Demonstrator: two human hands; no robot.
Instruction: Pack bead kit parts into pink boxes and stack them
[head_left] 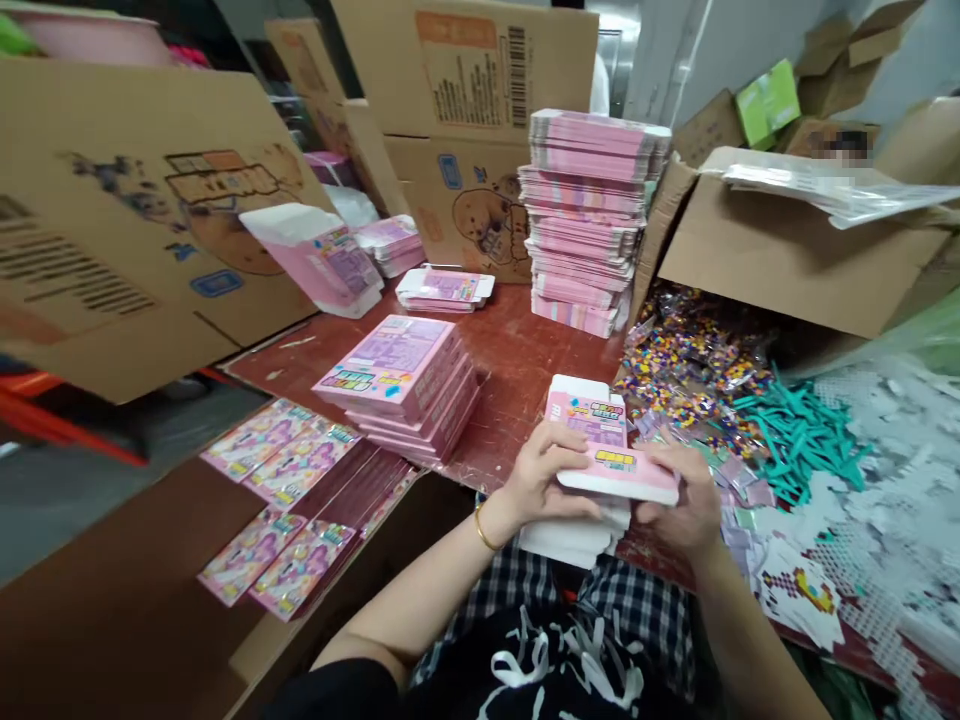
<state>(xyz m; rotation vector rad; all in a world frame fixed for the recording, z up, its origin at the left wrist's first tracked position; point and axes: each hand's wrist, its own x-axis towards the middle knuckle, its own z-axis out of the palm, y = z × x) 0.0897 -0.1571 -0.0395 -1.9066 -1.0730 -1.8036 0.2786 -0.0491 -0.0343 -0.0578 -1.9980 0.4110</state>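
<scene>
A small pink and white cardboard box (619, 472) is held between my two hands at the table's front edge. My left hand (546, 475) is closed on its left end, fingers over the top. At the right end, my right hand (686, 492) grips it with the fingers bent. Under and behind this box lie pink and white cartons (592, 408), partly hidden by my hands. To the left, a pile of closed pink boxes (401, 370) rests on the red-brown table (510, 375).
A tall stack of flat pink cartons (592, 220) stands at the back. On the right are bags of coloured beads (690, 350), teal plastic pieces (802, 440) and white sheets (885, 500). An open shipping carton (300, 560) at lower left holds packed boxes (300, 465).
</scene>
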